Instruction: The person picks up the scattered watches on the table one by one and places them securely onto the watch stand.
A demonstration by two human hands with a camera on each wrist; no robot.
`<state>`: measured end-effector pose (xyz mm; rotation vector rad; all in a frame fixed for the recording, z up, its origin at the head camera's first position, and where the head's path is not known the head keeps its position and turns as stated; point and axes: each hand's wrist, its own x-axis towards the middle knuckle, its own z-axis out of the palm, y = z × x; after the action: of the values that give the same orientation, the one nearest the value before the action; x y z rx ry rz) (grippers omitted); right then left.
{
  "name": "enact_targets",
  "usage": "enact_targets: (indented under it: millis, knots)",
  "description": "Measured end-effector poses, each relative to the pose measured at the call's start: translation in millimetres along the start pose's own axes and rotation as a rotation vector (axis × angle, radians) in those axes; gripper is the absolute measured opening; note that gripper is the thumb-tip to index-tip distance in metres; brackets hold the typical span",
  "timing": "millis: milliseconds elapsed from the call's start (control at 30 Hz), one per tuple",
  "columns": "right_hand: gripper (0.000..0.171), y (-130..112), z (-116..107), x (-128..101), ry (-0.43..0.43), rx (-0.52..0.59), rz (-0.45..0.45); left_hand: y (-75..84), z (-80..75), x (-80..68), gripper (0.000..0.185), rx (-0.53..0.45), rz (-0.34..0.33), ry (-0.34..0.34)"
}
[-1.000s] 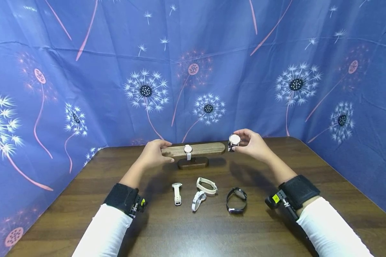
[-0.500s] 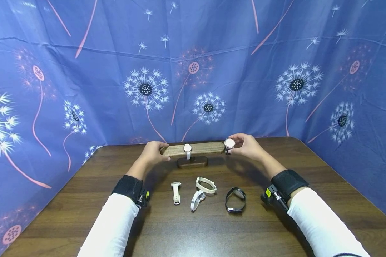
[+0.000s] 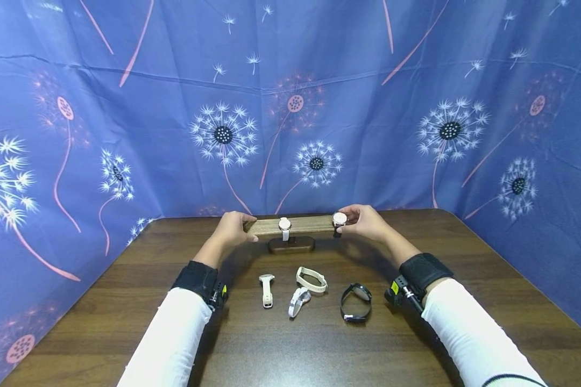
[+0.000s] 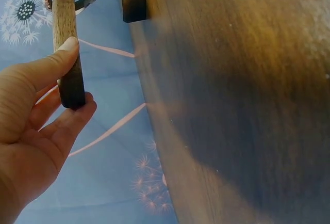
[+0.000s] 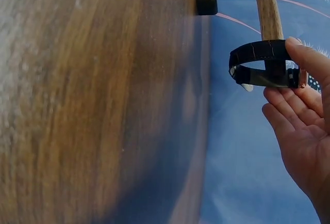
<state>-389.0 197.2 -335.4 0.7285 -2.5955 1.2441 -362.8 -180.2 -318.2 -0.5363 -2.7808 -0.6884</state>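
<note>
The round rose-gold watch with a dark strap sits looped over the right end of the wooden T-bar stand, centre frame — the right hand pinches it, while the left hand grips the bar's left end. Four watches lie on the dark wooden tabletop below.

— What colours do you see?

— My watch has a pale round face and a black strap. The bar is light brown wood, and its foot is dark brown.

— And the rest?

— The table is dark brown. The cloth is blue with white puffball flowers and pink stems. My sleeves are white.
</note>
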Motion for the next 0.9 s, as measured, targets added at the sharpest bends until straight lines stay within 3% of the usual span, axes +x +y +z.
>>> enact_targets:
  millis: [467, 767, 900]
  knots:
    - [0.052, -5.8, 6.0, 9.3, -0.062, -0.040, 0.027, 0.4, -0.2, -1.1, 0.054, 0.039, 0.018, -0.003]
    - [0.056, -11.4, 11.6, 14.6, -0.066, -0.042, -0.026, 2.7, -0.5, -0.2, 0.054, 0.051, 0.026, 0.003]
    - [0.060, -16.9, 16.4, 16.3, -0.079, -0.092, -0.057, 2.7, 0.9, 0.7, 0.054, 0.050, 0.026, 0.005]
